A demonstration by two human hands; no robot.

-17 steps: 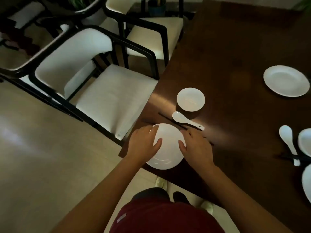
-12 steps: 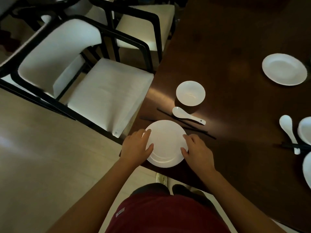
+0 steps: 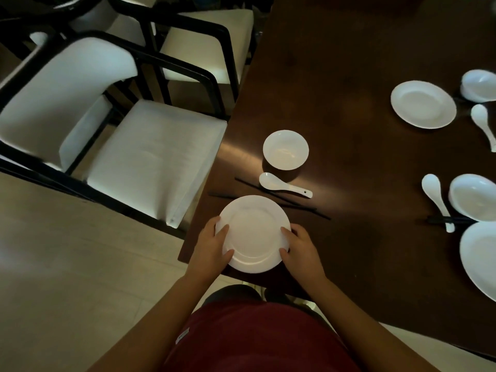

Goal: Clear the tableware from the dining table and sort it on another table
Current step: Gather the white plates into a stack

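A small white plate (image 3: 253,232) is near the corner of the dark wooden dining table (image 3: 349,76). My left hand (image 3: 212,245) grips its left rim and my right hand (image 3: 302,251) grips its right rim. Just beyond the plate lie black chopsticks (image 3: 295,205), a white spoon (image 3: 281,185) and a small white bowl (image 3: 285,149). Whether the plate is lifted off the table I cannot tell.
Further right on the table are another plate (image 3: 423,108), two bowls (image 3: 479,85) (image 3: 473,201), two spoons (image 3: 483,124) (image 3: 436,200), more chopsticks (image 3: 451,220) and a large plate (image 3: 480,260) at the edge. White-cushioned chairs (image 3: 150,157) stand left of the table.
Both hands have slid along the plate's rim toward me, and the plate has shifted slightly toward the table corner. The camera view has tilted, showing more of the right side.
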